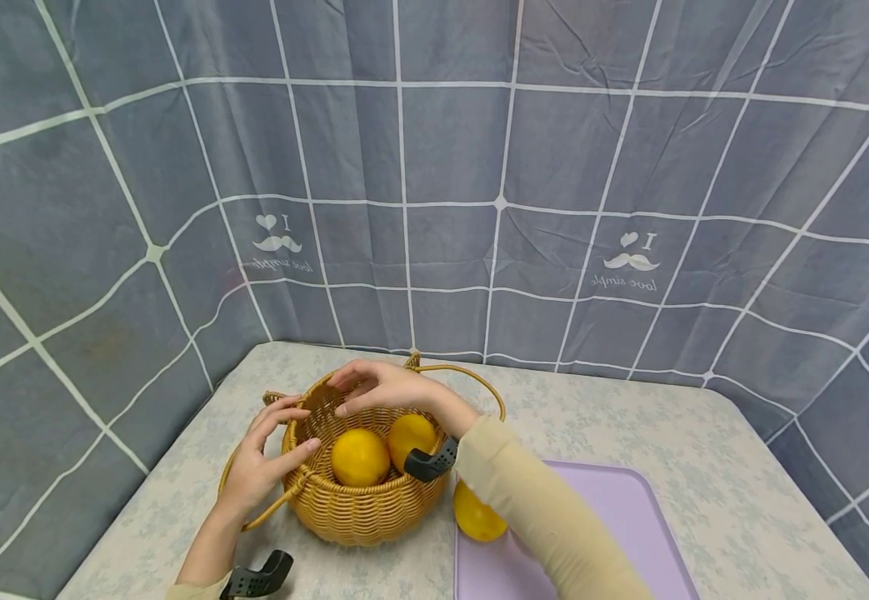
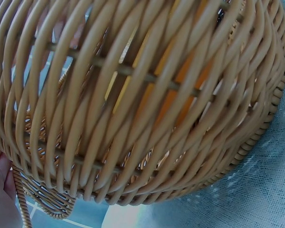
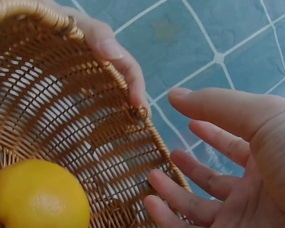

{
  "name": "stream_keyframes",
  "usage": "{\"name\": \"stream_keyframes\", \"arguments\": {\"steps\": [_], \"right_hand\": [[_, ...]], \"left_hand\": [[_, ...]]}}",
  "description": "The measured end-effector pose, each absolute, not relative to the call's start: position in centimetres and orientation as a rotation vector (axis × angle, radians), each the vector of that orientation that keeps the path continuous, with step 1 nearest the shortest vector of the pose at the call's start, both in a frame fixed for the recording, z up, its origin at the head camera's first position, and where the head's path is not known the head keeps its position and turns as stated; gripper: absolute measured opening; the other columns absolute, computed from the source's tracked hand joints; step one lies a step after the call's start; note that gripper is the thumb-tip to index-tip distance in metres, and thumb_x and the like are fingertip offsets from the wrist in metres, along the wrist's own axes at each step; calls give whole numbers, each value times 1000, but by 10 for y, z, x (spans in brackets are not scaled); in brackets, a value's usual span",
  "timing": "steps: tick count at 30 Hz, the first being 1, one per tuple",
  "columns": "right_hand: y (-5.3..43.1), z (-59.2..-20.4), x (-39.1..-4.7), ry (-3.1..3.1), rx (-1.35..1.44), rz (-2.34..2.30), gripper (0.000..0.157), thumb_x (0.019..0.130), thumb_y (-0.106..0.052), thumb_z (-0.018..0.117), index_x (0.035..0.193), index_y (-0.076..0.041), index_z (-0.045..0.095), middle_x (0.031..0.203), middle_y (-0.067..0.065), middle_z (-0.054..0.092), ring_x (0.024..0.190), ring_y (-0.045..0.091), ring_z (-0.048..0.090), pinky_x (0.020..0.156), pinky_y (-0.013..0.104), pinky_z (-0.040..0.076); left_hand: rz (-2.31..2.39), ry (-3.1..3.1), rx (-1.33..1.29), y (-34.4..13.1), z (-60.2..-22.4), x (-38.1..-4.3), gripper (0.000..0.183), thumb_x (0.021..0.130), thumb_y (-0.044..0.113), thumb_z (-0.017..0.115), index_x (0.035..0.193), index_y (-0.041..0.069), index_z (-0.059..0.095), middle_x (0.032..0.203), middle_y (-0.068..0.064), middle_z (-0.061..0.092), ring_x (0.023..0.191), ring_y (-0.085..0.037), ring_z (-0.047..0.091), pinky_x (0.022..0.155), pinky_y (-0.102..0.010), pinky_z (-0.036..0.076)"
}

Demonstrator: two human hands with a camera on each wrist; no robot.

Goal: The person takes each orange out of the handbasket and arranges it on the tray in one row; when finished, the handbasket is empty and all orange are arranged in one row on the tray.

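A round wicker basket (image 1: 367, 510) with thin loop handles stands on the table. Two yellow-orange oranges (image 1: 360, 457) lie inside it, one also large in the right wrist view as an orange (image 3: 40, 194). My left hand (image 1: 257, 457) holds the basket's left rim, thumb over the edge and fingers by the ear-shaped tip. Above the basket's far side, my right hand (image 1: 382, 385) has its fingers spread and loosely bent, holding nothing. In the right wrist view its fingertips (image 3: 159, 178) overlap the rim. Another orange (image 1: 479, 512) sits at the tray's left edge, partly behind the right sleeve.
A light purple tray (image 1: 632, 508) lies right of the basket, partly covered by the right forearm. The table (image 1: 741, 500) has a pale floral cover. A grey curtain (image 1: 449, 150) with white grid lines hangs behind and at both sides.
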State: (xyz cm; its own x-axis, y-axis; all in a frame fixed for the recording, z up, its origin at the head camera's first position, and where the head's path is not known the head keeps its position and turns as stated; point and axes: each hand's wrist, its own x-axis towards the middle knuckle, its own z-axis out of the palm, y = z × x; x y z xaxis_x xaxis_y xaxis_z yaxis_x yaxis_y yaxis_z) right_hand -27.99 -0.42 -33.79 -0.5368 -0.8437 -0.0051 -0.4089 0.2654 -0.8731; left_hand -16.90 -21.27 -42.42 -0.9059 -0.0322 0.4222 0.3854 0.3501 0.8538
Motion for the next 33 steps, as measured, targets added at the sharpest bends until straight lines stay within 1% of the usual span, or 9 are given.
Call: {"name": "stream_keyframes", "arguments": {"steps": [6, 9, 12, 16, 20, 22, 28, 33], "right_hand": [[-10, -347, -285, 2016, -1225, -1074, 48, 84, -11, 70, 128, -3, 52, 133, 17, 49, 121, 34, 48, 93, 21, 43], [-12, -351, -286, 2013, -1266, -1008, 51, 83, -14, 72, 129, -3, 52, 133, 15, 49, 122, 33, 47, 97, 24, 42], [-13, -356, -287, 2029, -1274, -962, 52, 82, -17, 74, 128, -7, 53, 131, 7, 52, 123, 29, 47, 99, 25, 40], [-13, -363, -288, 2090, -1255, -890, 50, 79, -24, 76, 125, -14, 57, 125, -8, 54, 121, 18, 48, 99, 26, 39], [-12, -368, -290, 2123, -1254, -849, 51, 76, -26, 79, 122, -15, 59, 120, -15, 54, 121, 16, 46, 100, 31, 38], [-12, -370, -290, 2125, -1254, -840, 51, 75, -25, 80, 121, -15, 59, 119, -15, 54, 122, 16, 45, 102, 32, 38], [-10, -372, -290, 2142, -1248, -788, 53, 73, -25, 82, 120, -19, 59, 121, -15, 53, 123, 14, 44, 101, 31, 37], [-9, -374, -289, 2149, -1230, -736, 55, 71, -26, 83, 120, -22, 59, 121, -15, 53, 123, 17, 43, 100, 31, 37]], "left_hand": [[-1581, -2255, -303, -213, -424, -169, 37, 83, 11, 72, 117, 2, 59, 140, -6, 39, 135, -33, 21, 99, -70, 14], [-1583, -2253, -307, -213, -423, -169, 37, 83, 10, 71, 117, 2, 59, 140, -6, 39, 135, -33, 21, 98, -71, 14], [-1585, -2251, -310, -213, -423, -169, 36, 83, 10, 71, 116, 3, 59, 140, -6, 38, 136, -33, 20, 98, -72, 14], [-1578, -2251, -314, -214, -423, -169, 36, 83, 10, 72, 116, 4, 60, 141, -7, 38, 135, -33, 21, 98, -72, 14], [-1569, -2251, -315, -214, -424, -169, 37, 83, 10, 72, 116, 2, 59, 141, -7, 39, 135, -33, 22, 98, -71, 15], [-1571, -2249, -314, -213, -424, -169, 37, 82, 10, 72, 117, 3, 59, 140, -7, 39, 135, -33, 22, 98, -71, 15], [-1574, -2251, -306, -213, -423, -169, 36, 82, 11, 72, 116, 8, 60, 140, -5, 39, 136, -32, 22, 98, -71, 15], [-1577, -2249, -308, -213, -424, -169, 36, 82, 10, 72, 116, 5, 60, 141, -4, 39, 136, -32, 22, 99, -71, 14]]}}
